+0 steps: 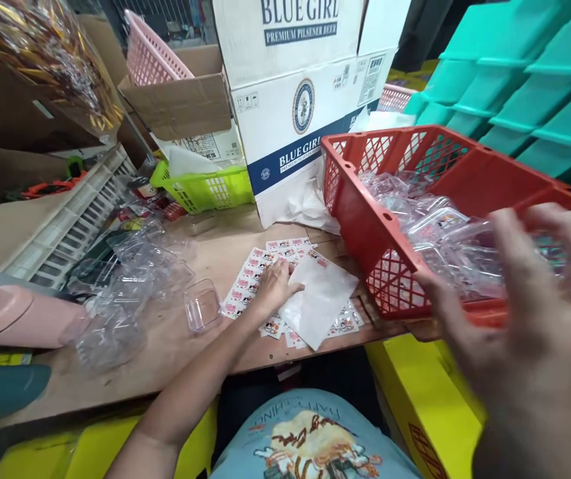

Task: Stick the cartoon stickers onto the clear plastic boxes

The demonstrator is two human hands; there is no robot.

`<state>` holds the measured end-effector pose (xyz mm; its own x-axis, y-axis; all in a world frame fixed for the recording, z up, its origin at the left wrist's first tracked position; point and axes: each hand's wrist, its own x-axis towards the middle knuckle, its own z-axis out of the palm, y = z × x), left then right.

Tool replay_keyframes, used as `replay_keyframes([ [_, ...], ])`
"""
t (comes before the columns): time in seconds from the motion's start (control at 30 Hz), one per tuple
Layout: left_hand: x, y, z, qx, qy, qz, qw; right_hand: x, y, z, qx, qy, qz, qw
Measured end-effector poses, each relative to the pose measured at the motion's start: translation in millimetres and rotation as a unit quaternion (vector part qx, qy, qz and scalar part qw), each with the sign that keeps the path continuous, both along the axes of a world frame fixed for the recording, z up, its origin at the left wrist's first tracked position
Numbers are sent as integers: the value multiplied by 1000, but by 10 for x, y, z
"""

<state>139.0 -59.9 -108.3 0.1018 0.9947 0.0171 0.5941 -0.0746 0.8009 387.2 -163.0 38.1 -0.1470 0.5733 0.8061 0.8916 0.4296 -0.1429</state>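
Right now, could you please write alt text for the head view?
A person's left hand rests on sticker sheets on a wooden table, while the blurred right hand reaches beside a red basket of clear plastic packs.

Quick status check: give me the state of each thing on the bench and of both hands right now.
left hand: open, resting flat on the sticker sheets
sticker sheets: lying flat on the table
white sheet: flat, over the stickers
red crate: open, tilted, holding clear packets
right hand: blurred, fingers spread, at the crate
clear tray: upright, nothing inside
green basket: upright, paper inside
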Motion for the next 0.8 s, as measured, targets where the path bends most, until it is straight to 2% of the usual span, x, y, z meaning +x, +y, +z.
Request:
replay_keyframes([
  [0.03,-12,21,-2,-5,-3,-7,1000,-118,-2,-61,-12,12,20,1000],
  [0.13,-147,-82,77,-18,-34,-36,999,-476,148,-375,-116,39,114,986],
  [0.2,-284,-235,160,-59,-122,-61,989,-617,370,-615,-165,65,117,977],
  [0.27,-410,-387,239,-115,-260,-71,956,-680,615,-805,-227,125,135,956],
  [0.33,-499,-482,305,-139,-369,-65,917,-719,800,-904,-305,184,184,916],
  [0.4,-546,-498,348,-119,-401,-42,907,-775,891,-914,-364,203,235,878],
  [0.43,-557,-483,359,-106,-408,-20,907,-811,905,-895,-373,195,250,872],
  [0.5,-559,-433,362,-93,-418,31,903,-896,897,-842,-329,148,240,901],
  [0.57,-537,-395,348,-95,-431,62,895,-982,874,-807,-237,76,201,947],
  [0.6,-521,-388,338,-99,-437,63,892,-1021,866,-806,-194,40,190,962],
  [0.7,-475,-406,313,-89,-432,39,897,-1119,875,-876,-148,-12,229,962],
  [0.8,-462,-428,299,-41,-375,16,926,-1180,922,-1002,-147,38,276,949],
])
